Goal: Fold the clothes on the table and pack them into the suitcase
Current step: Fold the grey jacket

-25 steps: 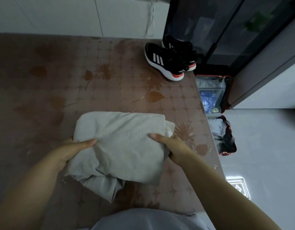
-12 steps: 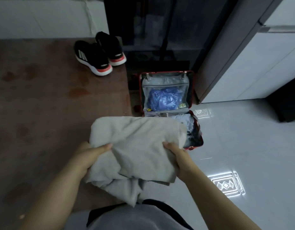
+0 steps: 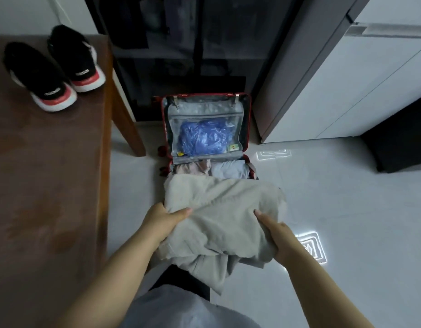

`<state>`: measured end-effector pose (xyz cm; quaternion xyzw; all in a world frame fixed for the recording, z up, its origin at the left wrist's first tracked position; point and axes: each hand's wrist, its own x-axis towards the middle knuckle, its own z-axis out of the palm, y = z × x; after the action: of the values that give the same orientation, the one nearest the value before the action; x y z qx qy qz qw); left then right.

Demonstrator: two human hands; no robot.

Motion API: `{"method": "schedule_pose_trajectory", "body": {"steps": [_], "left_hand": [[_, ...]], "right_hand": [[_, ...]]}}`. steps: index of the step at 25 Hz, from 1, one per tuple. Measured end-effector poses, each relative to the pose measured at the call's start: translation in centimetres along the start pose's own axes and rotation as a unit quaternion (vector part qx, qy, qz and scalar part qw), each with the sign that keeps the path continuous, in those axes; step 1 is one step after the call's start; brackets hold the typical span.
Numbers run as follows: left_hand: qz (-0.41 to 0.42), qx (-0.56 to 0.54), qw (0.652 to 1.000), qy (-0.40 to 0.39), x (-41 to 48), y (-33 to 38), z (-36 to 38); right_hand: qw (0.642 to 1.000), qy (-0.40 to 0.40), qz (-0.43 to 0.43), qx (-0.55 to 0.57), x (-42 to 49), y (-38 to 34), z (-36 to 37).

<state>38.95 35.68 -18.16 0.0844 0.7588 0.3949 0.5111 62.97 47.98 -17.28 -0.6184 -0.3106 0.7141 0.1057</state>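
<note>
I carry a folded beige garment [image 3: 219, 209] in the air above the white floor, just in front of the open red suitcase [image 3: 248, 119]. My left hand [image 3: 164, 221] grips its left edge, thumb on top. My right hand [image 3: 275, 233] grips its right edge the same way. A loose part of the garment hangs down below the fold. The suitcase lid stands upright with a blue bundle [image 3: 202, 138] behind its mesh pocket. Pink clothes [image 3: 192, 167] and pale blue clothes [image 3: 230, 169] lie in the lower half, partly hidden by the garment.
The brown table [image 3: 50, 185] stands at my left, with a pair of black sneakers [image 3: 55, 67] at its far end. A table leg [image 3: 129, 124] comes down near the suitcase. A dark glass cabinet [image 3: 181, 55] is behind it, white cupboards [image 3: 346, 79] to the right.
I have lifted the garment off the table and swung it right, over the floor in front of the suitcase. Both hands keep their hold.
</note>
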Motion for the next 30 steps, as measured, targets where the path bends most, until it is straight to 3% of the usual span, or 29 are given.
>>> {"method": "schedule_pose_trajectory", "body": {"steps": [6,11,18,22,25,27,28,30], "left_hand": [[-0.022,-0.009,0.999,-0.024,11.8,4.3,7.0],[-0.049,-0.017,0.997,-0.064,22.8,2.5,12.0],[-0.019,-0.038,0.999,0.031,44.1,-7.9,20.4],[0.022,0.049,0.985,0.163,56.7,-16.4,23.8],[0.03,0.226,0.934,0.275,61.0,-20.1,25.5],[0.151,0.38,0.845,0.346,60.6,-21.4,26.5],[0.227,0.439,0.791,0.36,60.0,-21.5,26.9],[0.304,0.513,0.732,0.328,59.2,-21.9,27.2]], "right_hand": [[0.989,0.117,-0.014,-0.094,12.0,-6.6,-3.0],[0.98,0.109,-0.026,-0.167,25.0,-10.1,-5.3],[0.969,0.039,-0.084,-0.229,51.1,-6.2,-7.1],[0.962,0.02,-0.046,-0.268,66.1,0.5,-7.6],[0.948,0.035,-0.021,-0.316,72.5,4.1,-7.5],[0.923,0.114,-0.089,-0.357,72.6,4.3,-8.2],[0.892,0.15,-0.161,-0.395,71.9,3.9,-8.6],[0.782,0.134,-0.302,-0.529,69.9,2.6,-8.7]]}}
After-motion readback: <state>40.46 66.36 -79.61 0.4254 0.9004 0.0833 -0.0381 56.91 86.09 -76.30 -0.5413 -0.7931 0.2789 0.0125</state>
